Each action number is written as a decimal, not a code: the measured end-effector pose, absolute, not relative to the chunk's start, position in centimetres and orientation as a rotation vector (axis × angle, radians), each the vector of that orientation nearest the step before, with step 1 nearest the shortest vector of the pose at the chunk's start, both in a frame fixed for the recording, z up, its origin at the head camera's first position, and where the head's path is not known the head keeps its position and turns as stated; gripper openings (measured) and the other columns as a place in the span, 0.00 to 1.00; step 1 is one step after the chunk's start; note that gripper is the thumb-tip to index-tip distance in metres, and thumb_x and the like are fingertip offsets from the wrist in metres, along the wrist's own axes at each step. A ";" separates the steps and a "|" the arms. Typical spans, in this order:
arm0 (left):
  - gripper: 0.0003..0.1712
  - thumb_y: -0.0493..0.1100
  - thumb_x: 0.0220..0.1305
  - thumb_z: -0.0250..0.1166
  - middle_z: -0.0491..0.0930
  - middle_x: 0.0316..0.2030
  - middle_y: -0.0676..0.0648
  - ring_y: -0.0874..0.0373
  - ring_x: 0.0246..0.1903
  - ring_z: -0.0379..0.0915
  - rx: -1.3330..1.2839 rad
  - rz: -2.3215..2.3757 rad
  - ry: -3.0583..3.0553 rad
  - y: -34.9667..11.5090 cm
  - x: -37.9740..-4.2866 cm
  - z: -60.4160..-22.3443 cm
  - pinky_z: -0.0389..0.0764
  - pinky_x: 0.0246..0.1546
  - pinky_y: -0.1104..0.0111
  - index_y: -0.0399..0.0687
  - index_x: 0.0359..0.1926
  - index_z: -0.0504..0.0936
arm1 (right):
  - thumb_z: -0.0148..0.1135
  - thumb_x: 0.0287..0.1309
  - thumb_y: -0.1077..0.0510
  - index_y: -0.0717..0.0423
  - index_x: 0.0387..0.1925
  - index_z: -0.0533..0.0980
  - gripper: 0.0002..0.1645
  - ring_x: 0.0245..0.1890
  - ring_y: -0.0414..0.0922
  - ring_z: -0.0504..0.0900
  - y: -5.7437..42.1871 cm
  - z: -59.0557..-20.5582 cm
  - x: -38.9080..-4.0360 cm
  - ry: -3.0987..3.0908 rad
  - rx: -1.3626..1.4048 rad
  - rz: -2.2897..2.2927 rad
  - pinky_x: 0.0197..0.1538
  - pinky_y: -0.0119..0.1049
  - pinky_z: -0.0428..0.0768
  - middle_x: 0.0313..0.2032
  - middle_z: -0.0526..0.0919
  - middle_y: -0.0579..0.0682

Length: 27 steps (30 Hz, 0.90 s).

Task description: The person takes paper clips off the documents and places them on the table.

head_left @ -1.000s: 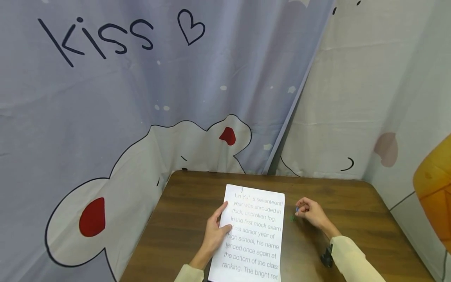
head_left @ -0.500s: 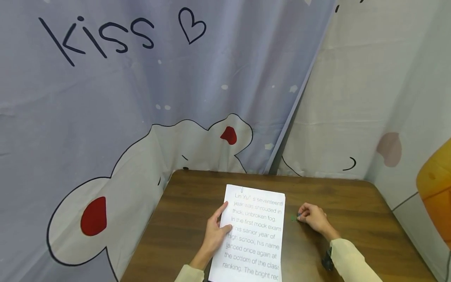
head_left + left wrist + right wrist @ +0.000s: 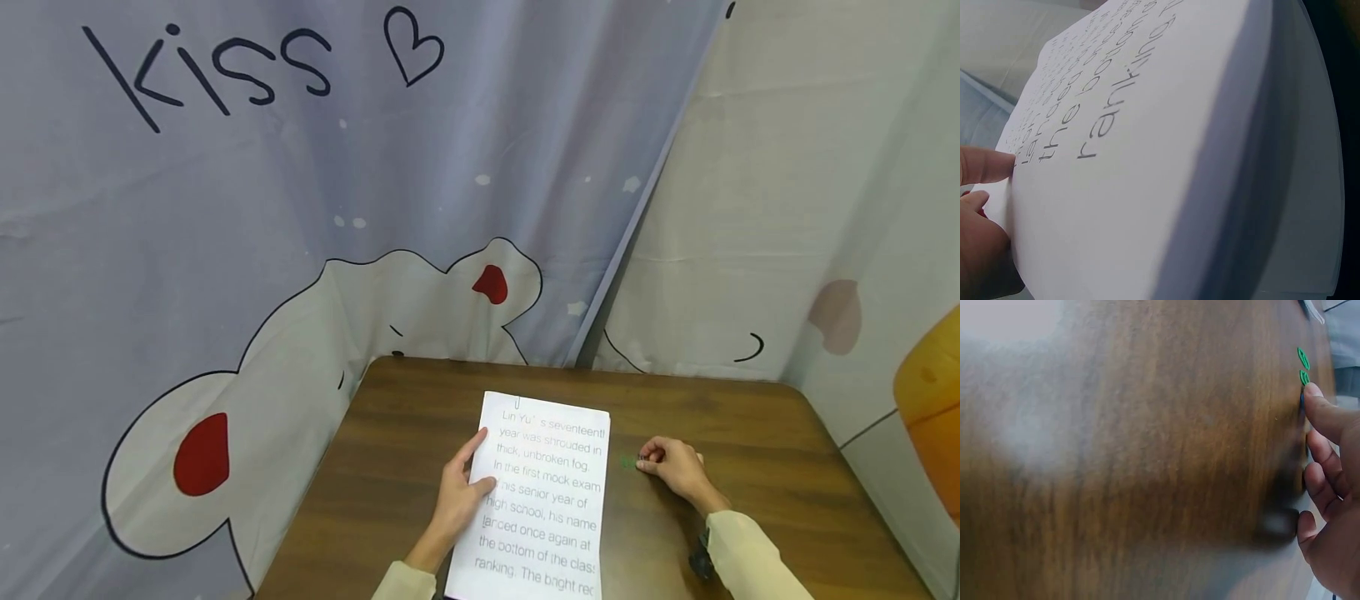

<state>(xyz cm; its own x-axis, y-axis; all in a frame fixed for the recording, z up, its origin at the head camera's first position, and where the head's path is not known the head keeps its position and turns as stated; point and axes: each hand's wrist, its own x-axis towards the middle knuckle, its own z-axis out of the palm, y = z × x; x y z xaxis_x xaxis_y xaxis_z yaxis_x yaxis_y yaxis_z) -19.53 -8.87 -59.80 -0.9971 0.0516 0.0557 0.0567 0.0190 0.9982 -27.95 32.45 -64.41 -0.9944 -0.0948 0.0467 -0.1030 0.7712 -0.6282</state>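
In the head view my left hand grips the left edge of a stack of printed paper sheets, the thumb over the top page. A paper clip sits at the stack's top edge. My right hand is low over the table, right of the stack, pinching a small blue paper clip between thumb and fingers; most of it is hidden. Just beyond the thumb tip, two green paper clips lie on the wood. The left wrist view shows loose sheet edges bowing under the top page.
The brown wooden table runs back to a printed curtain behind and at the right. Around the right wrist is a dark band.
My right hand has come down to the table and slightly right with the blue paper clip. The left hand and the stack hold still; the head view has tilted slightly.
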 end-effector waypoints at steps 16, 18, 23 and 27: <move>0.49 0.19 0.58 0.58 0.70 0.73 0.32 0.50 0.34 0.89 -0.153 -2.201 -2.231 -8.3 -19.5 -59.8 0.91 0.30 0.63 0.51 0.80 0.67 | 0.68 0.71 0.53 0.54 0.48 0.87 0.11 0.39 0.46 0.84 31.8 -62.4 -29.0 -2.851 0.191 1.060 0.47 0.52 0.66 0.38 0.90 0.47; 0.49 0.20 0.58 0.58 0.70 0.73 0.33 0.49 0.35 0.89 -0.152 -2.217 -2.226 -8.2 -19.5 -59.8 0.91 0.30 0.63 0.52 0.80 0.67 | 0.65 0.73 0.51 0.54 0.49 0.86 0.13 0.42 0.49 0.86 31.4 -61.5 -29.4 -2.829 0.214 1.059 0.49 0.55 0.67 0.40 0.91 0.49; 0.50 0.20 0.57 0.58 0.74 0.70 0.32 0.49 0.34 0.89 -0.166 -2.253 -2.207 -7.5 -19.5 -59.8 0.91 0.29 0.62 0.54 0.80 0.67 | 0.57 0.79 0.48 0.56 0.52 0.85 0.19 0.44 0.53 0.87 30.3 -59.1 -30.1 -2.838 0.285 1.116 0.55 0.65 0.65 0.41 0.91 0.51; 0.50 0.19 0.56 0.58 0.75 0.66 0.32 0.49 0.36 0.88 -0.165 -2.274 -2.190 -6.8 -19.4 -59.8 0.91 0.30 0.63 0.53 0.79 0.68 | 0.50 0.83 0.48 0.59 0.55 0.83 0.22 0.49 0.56 0.87 29.2 -57.3 -30.7 -2.816 0.292 1.230 0.60 0.65 0.70 0.44 0.91 0.54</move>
<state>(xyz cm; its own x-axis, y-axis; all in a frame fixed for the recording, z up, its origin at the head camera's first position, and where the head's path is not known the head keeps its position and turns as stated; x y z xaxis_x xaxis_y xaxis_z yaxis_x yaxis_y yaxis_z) -19.45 -6.82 -59.78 -0.9944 0.0861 0.0615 0.0582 -0.0400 0.9975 -30.73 29.18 -57.26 -0.9806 -0.1507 0.1257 -0.1946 0.6648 -0.7212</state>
